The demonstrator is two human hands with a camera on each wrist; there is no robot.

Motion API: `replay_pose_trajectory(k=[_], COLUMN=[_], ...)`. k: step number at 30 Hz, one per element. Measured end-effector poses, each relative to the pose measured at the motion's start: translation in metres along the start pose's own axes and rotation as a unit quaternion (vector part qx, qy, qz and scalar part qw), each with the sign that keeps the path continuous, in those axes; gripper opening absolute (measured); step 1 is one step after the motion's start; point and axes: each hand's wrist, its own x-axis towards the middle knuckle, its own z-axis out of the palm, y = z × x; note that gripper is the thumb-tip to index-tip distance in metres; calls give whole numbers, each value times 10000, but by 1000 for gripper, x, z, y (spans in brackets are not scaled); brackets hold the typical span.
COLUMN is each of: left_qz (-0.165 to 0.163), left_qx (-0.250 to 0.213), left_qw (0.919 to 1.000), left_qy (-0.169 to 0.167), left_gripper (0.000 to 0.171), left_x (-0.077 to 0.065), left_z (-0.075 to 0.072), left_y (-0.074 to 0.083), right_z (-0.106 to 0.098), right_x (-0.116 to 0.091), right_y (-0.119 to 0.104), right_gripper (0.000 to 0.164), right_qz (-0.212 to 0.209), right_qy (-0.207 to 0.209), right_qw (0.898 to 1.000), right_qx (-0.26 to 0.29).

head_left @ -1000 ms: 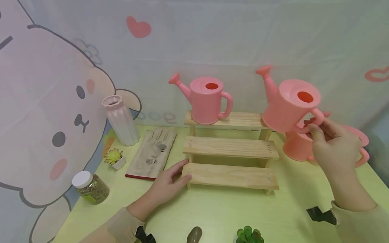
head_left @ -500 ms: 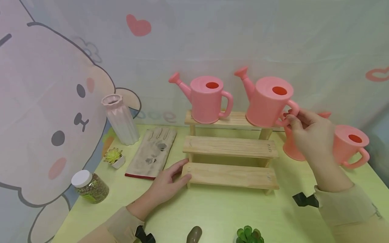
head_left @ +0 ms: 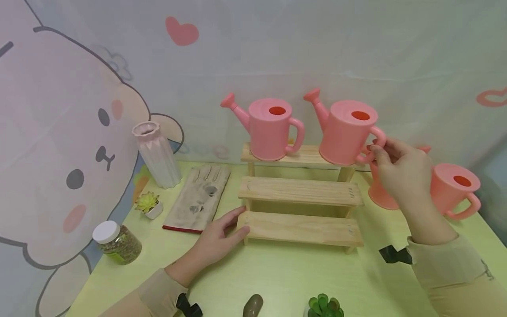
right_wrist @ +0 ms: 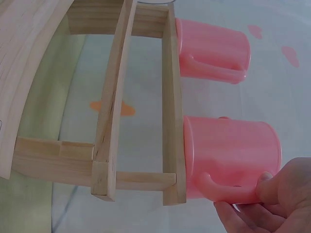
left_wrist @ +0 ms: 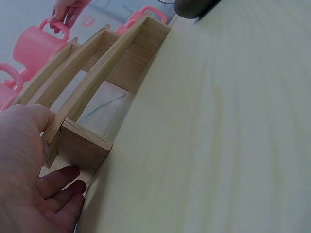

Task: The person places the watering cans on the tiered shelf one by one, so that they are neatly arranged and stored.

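Note:
A three-step wooden shelf (head_left: pixel 301 226) stands on the table. My left hand (head_left: pixel 219 237) holds the left end of its lowest step; in the left wrist view, the thumb is against the board and the other fingers bend beside the leg. My right hand (head_left: pixel 409 176) pinches the handle of a pink watering can (head_left: pixel 346 132) at the right end of the top step. That can looks upright, its base against the step in the right wrist view. To its left another pink watering can (head_left: pixel 269 130) stands on the same step. Both spouts point left.
Behind my right hand, more pink watering cans (head_left: pixel 451 187) stand on the table. Leftward are a ribbed vase (head_left: pixel 158 156), a glove (head_left: pixel 198 200), a small potted succulent (head_left: pixel 148 204) and a lidded jar (head_left: pixel 119 244). Near the front are a brown rounded object (head_left: pixel 252 306) and a green succulent (head_left: pixel 325 306).
My right hand has moved left with the watering can, from a tilted position at the shelf's right edge to upright at the top step. My left hand has stayed put.

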Motion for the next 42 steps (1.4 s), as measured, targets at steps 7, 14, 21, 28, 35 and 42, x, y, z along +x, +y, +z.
replay_pose_trajectory(k=[7,14,21,28,35,42], left_qz=[-141,-205,-187,-165,-143,-95], left_qx=[-30,-38,-78,-5,15,-63], left_qw=[9999,9998,9998,9999,9999,9999], left_qy=[-13,-8,-29,-3,13,-19], left_gripper=[60,59,60,59,59,59], left_x=[1,1,1,1,1,2], left_z=[0,0,0,0,1,1], left_y=[-1,-1,0,-1,-3,-2], right_z=[-1,4,5,6,2,-7], right_x=[0,-3,-6,-17,-28,-39], right_y=[2,4,8,25,55,102], right_gripper=[51,51,51,49,43,42], right_qz=[171,158,280,662,789,1246], right_qy=[-240,-42,-44,275,792,1182], right_qw=[9995,9990,9978,9905,9775,9773], right_qx=[126,420,605,1173,1789,1240])
